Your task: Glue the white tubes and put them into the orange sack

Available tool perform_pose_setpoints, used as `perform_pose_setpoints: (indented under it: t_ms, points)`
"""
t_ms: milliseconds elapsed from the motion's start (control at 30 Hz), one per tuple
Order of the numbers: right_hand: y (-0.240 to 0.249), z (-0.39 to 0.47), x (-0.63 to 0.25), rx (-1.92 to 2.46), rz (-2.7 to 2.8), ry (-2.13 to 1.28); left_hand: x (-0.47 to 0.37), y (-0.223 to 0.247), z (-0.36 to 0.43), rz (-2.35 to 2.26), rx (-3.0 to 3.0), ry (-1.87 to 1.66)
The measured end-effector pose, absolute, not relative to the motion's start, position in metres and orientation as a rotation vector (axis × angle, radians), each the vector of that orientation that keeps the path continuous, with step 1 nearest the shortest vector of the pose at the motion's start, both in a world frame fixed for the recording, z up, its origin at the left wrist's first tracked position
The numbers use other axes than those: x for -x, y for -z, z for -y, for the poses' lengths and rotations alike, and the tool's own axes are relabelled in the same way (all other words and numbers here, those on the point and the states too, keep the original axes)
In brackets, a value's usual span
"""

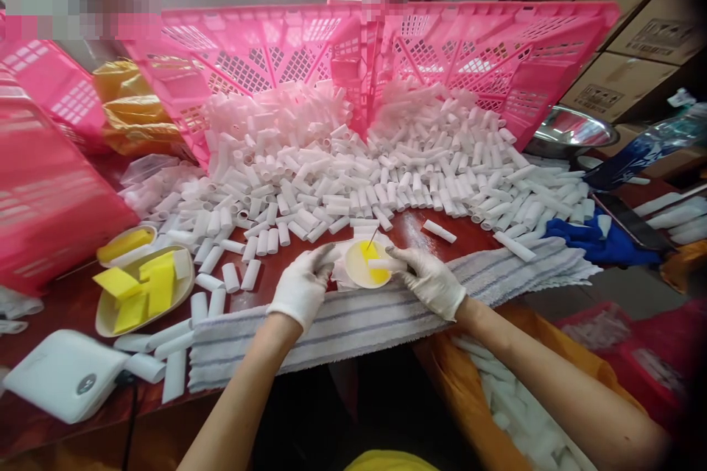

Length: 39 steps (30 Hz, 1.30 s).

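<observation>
Both my hands wear white gloves with greyish fingertips. My right hand (434, 283) pinches a short white tube (382, 263), whose free end reaches over a small round dish (353, 270). In the dish lies a yellow sponge piece (378, 275), and a thin dark stick (373, 237) stands up from it. Left of the dish, my left hand (301, 285) is closed, fingertips together on what looks like another white tube (331, 253), partly hidden by the fingers. A striped towel (331, 327) lies along the table edge beneath my wrists.
A large heap of white tubes (353, 176) lies against pink plastic baskets (265, 51). At left are a plate (185, 287) of yellow sponges and a white device (63, 375). A phone (630, 221), blue cloth (579, 235), bottle (641, 154) and metal bowl (579, 125) are at right.
</observation>
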State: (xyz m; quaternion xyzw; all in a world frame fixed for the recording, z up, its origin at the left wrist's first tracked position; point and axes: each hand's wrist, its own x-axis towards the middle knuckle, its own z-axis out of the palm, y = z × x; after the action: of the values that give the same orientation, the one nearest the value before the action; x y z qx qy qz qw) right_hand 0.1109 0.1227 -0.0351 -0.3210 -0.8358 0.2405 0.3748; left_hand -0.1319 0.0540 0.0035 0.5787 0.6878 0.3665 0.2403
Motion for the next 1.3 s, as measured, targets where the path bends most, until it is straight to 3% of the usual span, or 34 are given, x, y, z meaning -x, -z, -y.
perform_pose_setpoints:
  t_ms: [233,533,767,867,1300]
  points:
    - [0.029,-0.115,-0.107,0.808,2.177,-0.441,0.114,-0.008,-0.036,-1.822,-1.348,-1.042]
    - [0.033,-0.107,-0.113,0.733,2.150,-0.494,0.110,-0.006,-0.032,-1.781,-1.283,-1.127]
    - [0.003,-0.085,-0.107,0.990,1.557,-1.288,0.095,-0.012,-0.030,-1.446,-1.138,-1.186]
    - [-0.006,-0.084,-0.107,1.060,1.535,-1.423,0.087,-0.015,-0.028,-1.410,-1.104,-1.176]
    - [-0.020,-0.072,-0.114,1.029,1.735,-1.211,0.085,-0.023,-0.019,-1.345,-1.057,-1.069]
